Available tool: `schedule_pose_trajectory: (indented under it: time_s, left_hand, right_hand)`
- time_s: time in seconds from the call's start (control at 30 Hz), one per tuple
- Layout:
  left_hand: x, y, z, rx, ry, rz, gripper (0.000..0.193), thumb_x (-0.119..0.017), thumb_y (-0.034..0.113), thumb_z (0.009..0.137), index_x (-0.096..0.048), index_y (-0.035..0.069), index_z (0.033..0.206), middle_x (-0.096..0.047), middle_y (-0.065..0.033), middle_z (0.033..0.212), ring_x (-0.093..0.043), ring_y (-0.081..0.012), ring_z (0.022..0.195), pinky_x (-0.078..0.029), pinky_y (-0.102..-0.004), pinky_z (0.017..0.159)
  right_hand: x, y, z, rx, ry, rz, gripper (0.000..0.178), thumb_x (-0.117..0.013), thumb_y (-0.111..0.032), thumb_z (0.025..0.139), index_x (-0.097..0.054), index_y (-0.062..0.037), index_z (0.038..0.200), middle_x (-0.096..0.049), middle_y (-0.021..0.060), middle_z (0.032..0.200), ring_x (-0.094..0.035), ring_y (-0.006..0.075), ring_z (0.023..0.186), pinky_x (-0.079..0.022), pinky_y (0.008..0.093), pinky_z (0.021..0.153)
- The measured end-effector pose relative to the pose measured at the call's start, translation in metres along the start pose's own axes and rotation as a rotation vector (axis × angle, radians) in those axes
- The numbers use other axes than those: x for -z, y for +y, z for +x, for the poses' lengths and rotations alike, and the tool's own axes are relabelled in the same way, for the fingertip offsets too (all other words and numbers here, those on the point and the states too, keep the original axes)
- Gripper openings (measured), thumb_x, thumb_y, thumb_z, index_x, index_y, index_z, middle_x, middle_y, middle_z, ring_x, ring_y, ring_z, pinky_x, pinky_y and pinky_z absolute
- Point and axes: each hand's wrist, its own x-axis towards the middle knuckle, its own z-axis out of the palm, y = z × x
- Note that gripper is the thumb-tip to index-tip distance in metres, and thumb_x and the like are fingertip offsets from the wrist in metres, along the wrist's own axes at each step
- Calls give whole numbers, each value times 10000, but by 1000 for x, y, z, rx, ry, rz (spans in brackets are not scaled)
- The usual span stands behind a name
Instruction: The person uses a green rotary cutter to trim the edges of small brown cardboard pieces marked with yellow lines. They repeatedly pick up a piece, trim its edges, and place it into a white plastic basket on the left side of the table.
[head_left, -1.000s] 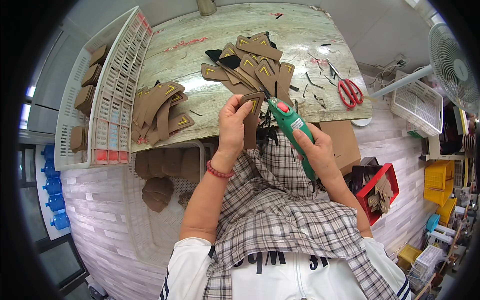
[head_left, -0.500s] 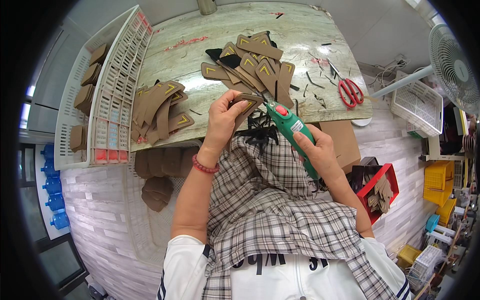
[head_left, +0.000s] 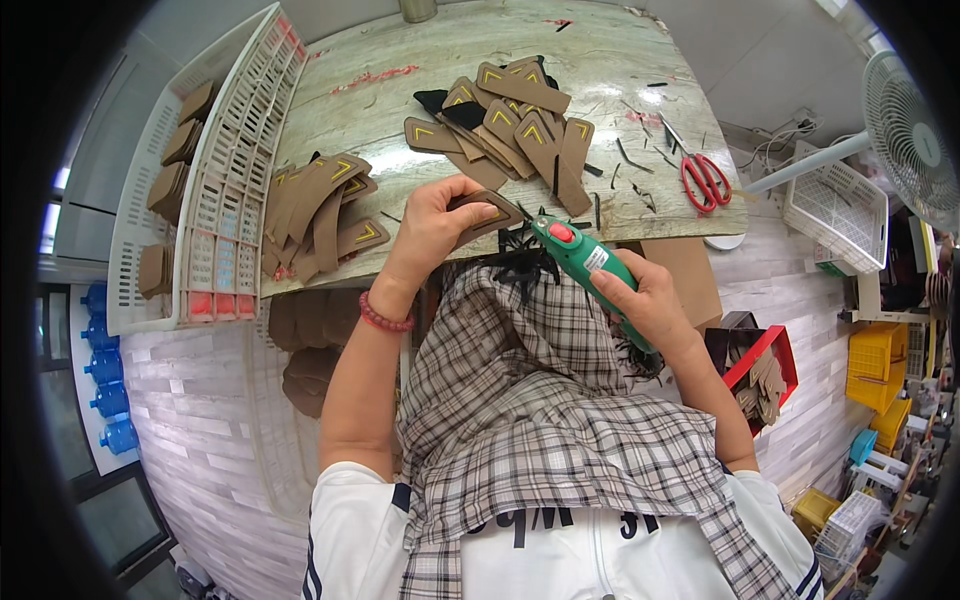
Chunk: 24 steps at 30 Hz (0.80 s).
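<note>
My left hand (head_left: pixel 437 225) pinches a brown strap (head_left: pixel 505 212) with a rounded end and a yellow chevron, held over the table's front edge. My right hand (head_left: pixel 645 300) is wrapped round a green handheld power tool (head_left: pixel 588 262) with a red button. Its narrow dark tip sits close to the strap's end; whether they touch I cannot tell. Thin black scraps (head_left: pixel 528 268) lie under the tool, on my plaid apron (head_left: pixel 510 350). Beyond my hands is a heap of similar straps (head_left: pixel 540 145), some with black pieces. Another stack of straps (head_left: pixel 325 205) lies to the left.
Red-handled scissors (head_left: pixel 706 184) lie at the table's (head_left: pixel 420 60) right, near scattered black trimmings. At left stands a white crate (head_left: pixel 235 160) holding brown pieces. A red box (head_left: pixel 775 365) with brown pieces is low on the right, below a white fan (head_left: pixel 905 135).
My left hand and the strap have shifted slightly left and turned flatter. The tool has moved slightly down and right, its tip a little farther from the strap.
</note>
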Motion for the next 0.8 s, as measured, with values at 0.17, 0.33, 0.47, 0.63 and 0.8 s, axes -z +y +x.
schedule_pose_trajectory:
  time_s: [0.17, 0.33, 0.47, 0.63, 0.8]
  left_hand:
    - [3, 4, 0, 41, -75, 29, 92, -672, 49, 828, -658, -23, 883, -639, 5, 794, -546, -41, 705, -453, -194, 642]
    - [2, -2, 2, 104, -115, 87, 86, -690, 47, 801, -671, -21, 849, -640, -4, 747, -548, -49, 657, -452, -194, 601]
    - [0, 0, 1, 181, -166, -7, 58, -674, 34, 817, -662, -10, 853, -641, 7, 788, -555, -48, 712, -454, -197, 649]
    - [10, -3, -1, 166, -138, 39, 41, -673, 37, 802, -670, 5, 829, -637, 4, 767, -562, -60, 690, -462, -201, 643]
    - [90, 28, 6, 20, 319, 504, 159, -697, 101, 777, -672, 0, 898, -641, -36, 834, -583, -125, 724, -462, -276, 624]
  right_hand:
    - [0, -3, 0, 3, -13, -4, 372, -670, -336, 872, -648, 0, 1032, -587, 45, 658, -529, 78, 529, -440, 248, 496]
    - [-2, -8, 4, -15, -25, -58, 393, -683, -338, 860, -648, -1, 1059, -600, 58, 670, -542, 93, 552, -444, 262, 521]
    - [-6, -12, 11, 19, -15, -119, 411, -691, -348, 852, -645, 2, 1062, -611, 68, 678, -566, 109, 596, -454, 275, 559]
    - [-22, -18, 22, 6, -20, -95, 397, -696, -344, 853, -645, 0, 1045, -628, 85, 698, -587, 119, 636, -466, 276, 590]
    - [-14, 3, 11, -82, 128, 85, 367, -682, -303, 864, -652, -4, 1076, -569, 12, 653, -503, 62, 497, -403, 236, 460]
